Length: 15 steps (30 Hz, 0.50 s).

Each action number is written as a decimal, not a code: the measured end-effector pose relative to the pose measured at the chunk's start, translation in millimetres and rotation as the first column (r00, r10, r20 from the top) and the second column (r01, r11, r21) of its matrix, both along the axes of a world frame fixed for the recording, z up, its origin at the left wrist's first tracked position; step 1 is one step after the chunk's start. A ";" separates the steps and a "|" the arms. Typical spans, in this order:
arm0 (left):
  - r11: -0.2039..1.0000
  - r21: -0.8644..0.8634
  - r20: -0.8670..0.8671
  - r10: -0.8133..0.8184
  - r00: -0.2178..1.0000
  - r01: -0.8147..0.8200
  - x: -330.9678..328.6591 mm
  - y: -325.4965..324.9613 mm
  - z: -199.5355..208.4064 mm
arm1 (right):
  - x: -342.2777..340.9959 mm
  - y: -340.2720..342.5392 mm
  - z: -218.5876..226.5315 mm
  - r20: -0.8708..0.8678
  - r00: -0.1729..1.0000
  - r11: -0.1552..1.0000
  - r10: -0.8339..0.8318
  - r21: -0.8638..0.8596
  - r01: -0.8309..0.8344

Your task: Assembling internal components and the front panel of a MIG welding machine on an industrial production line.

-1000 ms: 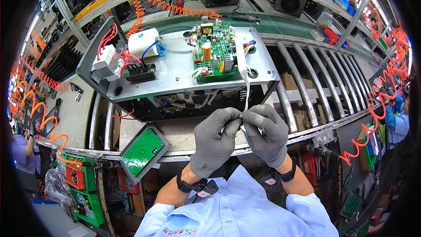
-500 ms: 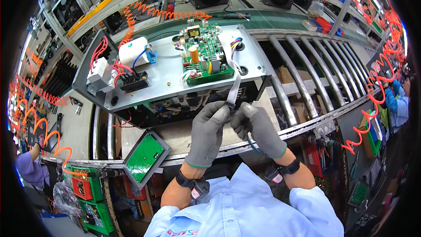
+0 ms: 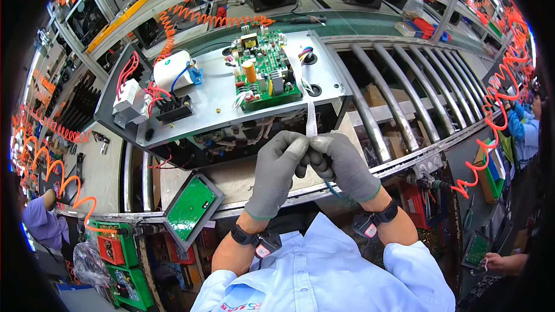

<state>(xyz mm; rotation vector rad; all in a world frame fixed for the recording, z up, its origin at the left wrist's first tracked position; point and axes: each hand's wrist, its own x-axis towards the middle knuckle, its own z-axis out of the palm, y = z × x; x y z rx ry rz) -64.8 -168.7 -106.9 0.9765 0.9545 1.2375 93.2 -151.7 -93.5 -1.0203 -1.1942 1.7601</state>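
Note:
My left hand (image 3: 276, 170), in a grey glove, is closed with thumb and forefinger pinching the end of a pale flat ribbon cable (image 3: 311, 121). My right hand (image 3: 342, 166), gloved alike, pinches the same end from the other side. Fingers of both meet there and hide the cable's tip. Beneath the right palm shows a thin blue strip (image 3: 331, 188); how it is held stays hidden. The cable runs up onto a metal chassis (image 3: 217, 101), close to a green circuit board (image 3: 266, 72) crowded with components.
A white cylindrical part (image 3: 175, 69) and a white block (image 3: 130, 103) with red wires sit on the chassis. Rollers (image 3: 399, 101) extend right. A green panel in a grey frame (image 3: 193, 208) leans at the bench edge. At far right, another person's hand (image 3: 503, 263) is near a green board.
My right hand has moved left to meet the left hand at the cable end. The black connector seen earlier is now covered. Another person's hand has appeared at the lower right.

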 end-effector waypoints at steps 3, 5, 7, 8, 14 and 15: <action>0.997 -0.078 0.049 -0.026 0.998 0.030 1.6 2.1 1.0 | -4.4 -1.0 -3.6 -0.078 0.997 1.000 -0.007 -0.027 0.005; 0.997 -0.083 0.096 0.000 0.995 0.008 3.9 2.3 -0.3 | -6.5 -1.8 -6.0 -0.136 0.990 0.998 -0.024 -0.055 0.016; 0.996 -0.083 0.099 0.017 0.995 -0.009 3.5 3.3 -2.0 | -7.0 -1.5 -7.1 -0.198 0.980 0.988 -0.031 -0.156 0.000; 0.997 -0.082 0.119 0.020 0.993 -0.011 2.8 3.0 -3.1 | -8.0 -1.4 -7.6 -0.207 0.978 0.988 -0.023 -0.156 -0.010; 0.980 -0.192 0.197 -0.018 0.980 0.057 -9.9 14.1 -3.6 | -14.8 12.0 -3.6 -0.180 0.984 0.967 0.004 -0.251 -0.050; 0.971 -0.207 0.286 -0.055 0.956 0.118 -11.9 14.8 -3.3 | -13.4 14.2 -2.3 -0.222 0.975 0.944 -0.024 -0.327 -0.051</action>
